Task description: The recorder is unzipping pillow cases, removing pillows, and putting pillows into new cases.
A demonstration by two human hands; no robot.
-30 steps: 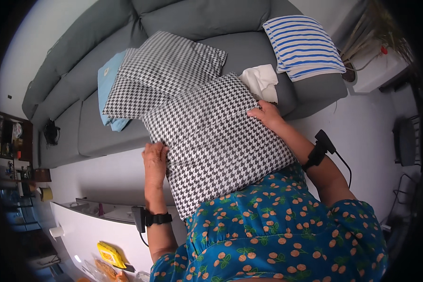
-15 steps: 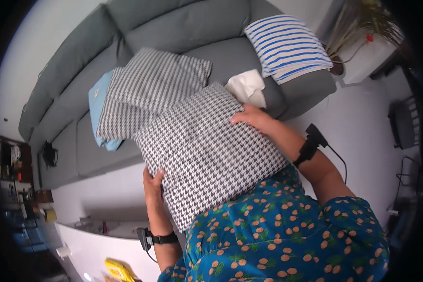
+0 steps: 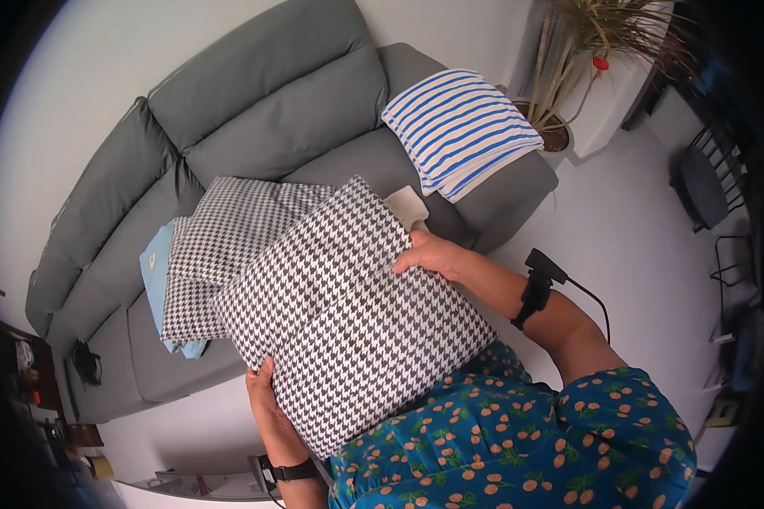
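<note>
Between my two hands I hold a black-and-white houndstooth cushion (image 3: 348, 314), tilted in front of my body. My left hand (image 3: 261, 386) grips its lower left edge, the thumb on the front face. My right hand (image 3: 429, 254) clasps the upper right edge, with the fingers partly hidden behind it. Just beyond, more houndstooth cushions (image 3: 238, 225) lie on the grey sofa (image 3: 272, 102), partly covered by the held one. A light blue cushion (image 3: 154, 263) shows from under them at the left. Something white (image 3: 407, 205) peeks out past the held cushion near my right hand.
A blue-and-white striped cushion (image 3: 463, 131) rests at the sofa's right end. Beside it stands a potted plant (image 3: 553, 136). A dark chair (image 3: 703, 187) is at the far right. A black object with cords (image 3: 85, 365) lies on the sofa's left part.
The view has tilted up and turned right, so the sofa and the striped cushion appear lower and further left. Both hands keep hold of the houndstooth cushion, which now covers more of the white thing.
</note>
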